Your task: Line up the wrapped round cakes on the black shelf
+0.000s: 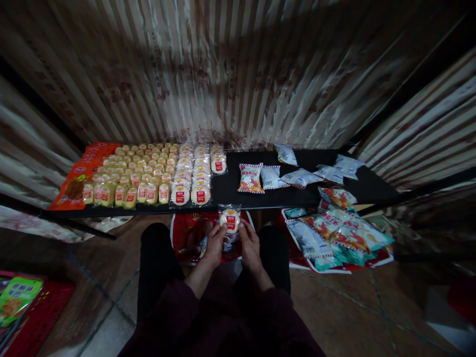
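Between my knees, just in front of the shelf edge, I hold a round white wrapped cracker pack [229,221] with a red label. My left hand [214,243] grips its left side and my right hand [250,243] its right side, fingers closed. Similar round packs [201,193] lie in overlapping columns on the black shelf [223,192], the rightmost column being shorter. Left of them stand many rows of small yellow wrapped cakes [129,197]. Below my hands sits a red basket [181,258] with some packs inside, partly hidden by my hands.
Several snack bags [250,178] lie loosely on the right of the shelf. A heaped basket of snack bags [347,233] stands lower right. An orange bag [80,171] lies at the shelf's left end. A red crate [55,300] is on the floor at left. Striped cloth [230,74] hangs behind.
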Tool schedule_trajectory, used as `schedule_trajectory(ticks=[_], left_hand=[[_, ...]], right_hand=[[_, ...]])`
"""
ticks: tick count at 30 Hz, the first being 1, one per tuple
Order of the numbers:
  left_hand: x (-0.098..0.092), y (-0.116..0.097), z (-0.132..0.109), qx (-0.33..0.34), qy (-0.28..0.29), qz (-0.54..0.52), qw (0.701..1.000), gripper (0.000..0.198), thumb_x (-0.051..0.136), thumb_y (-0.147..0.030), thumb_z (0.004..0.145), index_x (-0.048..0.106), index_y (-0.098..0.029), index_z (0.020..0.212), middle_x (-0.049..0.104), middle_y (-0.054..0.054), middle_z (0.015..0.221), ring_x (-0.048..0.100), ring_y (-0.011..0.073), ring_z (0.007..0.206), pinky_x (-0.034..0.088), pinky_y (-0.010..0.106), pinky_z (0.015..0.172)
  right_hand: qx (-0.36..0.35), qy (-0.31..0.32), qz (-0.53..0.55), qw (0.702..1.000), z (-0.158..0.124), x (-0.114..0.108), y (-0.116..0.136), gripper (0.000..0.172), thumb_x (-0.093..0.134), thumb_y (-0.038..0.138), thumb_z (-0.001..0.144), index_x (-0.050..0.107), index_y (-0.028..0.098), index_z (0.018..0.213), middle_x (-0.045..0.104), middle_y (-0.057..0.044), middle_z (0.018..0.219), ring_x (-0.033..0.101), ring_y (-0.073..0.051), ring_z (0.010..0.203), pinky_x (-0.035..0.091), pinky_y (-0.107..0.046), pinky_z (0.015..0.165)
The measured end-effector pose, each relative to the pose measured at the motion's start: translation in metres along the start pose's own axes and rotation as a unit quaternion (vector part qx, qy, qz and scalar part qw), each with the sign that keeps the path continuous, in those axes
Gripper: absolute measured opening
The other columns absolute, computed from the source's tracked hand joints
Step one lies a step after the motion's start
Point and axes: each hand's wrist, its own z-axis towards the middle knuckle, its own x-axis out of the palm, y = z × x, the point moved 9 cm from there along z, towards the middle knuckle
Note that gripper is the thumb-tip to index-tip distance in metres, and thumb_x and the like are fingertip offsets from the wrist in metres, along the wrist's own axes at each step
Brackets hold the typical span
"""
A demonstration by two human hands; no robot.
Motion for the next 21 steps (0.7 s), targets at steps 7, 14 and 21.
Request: schedule_trajectory(ticks=[7,14,21], left_hand=[[0.001,-0.001,0.009,0.01,0.019,-0.008,1.0,0.052,0.076,-0.055,0.058,0.068,-0.014,0.089,0.069,0.005,0.08,0.058,0.0103,0.059,0.043,0.022,0.057],[0.002,-0.009,0.019,0.035,0.001,0.011,0.999,0.048,0.076,-0.051,0.059,0.068,-0.014,0.087,0.066,0.001,0.072,0.053,0.0084,0.056,0.041,0.021,0.055],[0.009,-0.018,0.029,0.058,-0.009,0.019,0.998,0.043,0.073,-0.046,0.063,0.068,-0.014,0.091,0.069,0.004,0.08,0.058,0.0118,0.064,0.044,0.023,0.06]], right_hand=[[0.059,0.031,0.085,0.994,0.004,0.013,0.003,0.046,0.074,0.048,0.066,0.066,0.019,0.1,0.073,-0.004,0.081,0.067,-0.018,0.067,0.053,-0.03,0.062],[0.047,0.003,0.1,0.994,0.021,0.012,0.006,0.046,0.078,0.044,0.06,0.067,0.019,0.097,0.073,-0.004,0.084,0.067,-0.019,0.07,0.055,-0.033,0.069],[0.013,0.017,0.062,0.998,0.039,0.014,0.016,0.047,0.075,0.046,0.063,0.068,0.02,0.101,0.073,-0.003,0.089,0.067,-0.018,0.073,0.055,-0.033,0.068]])
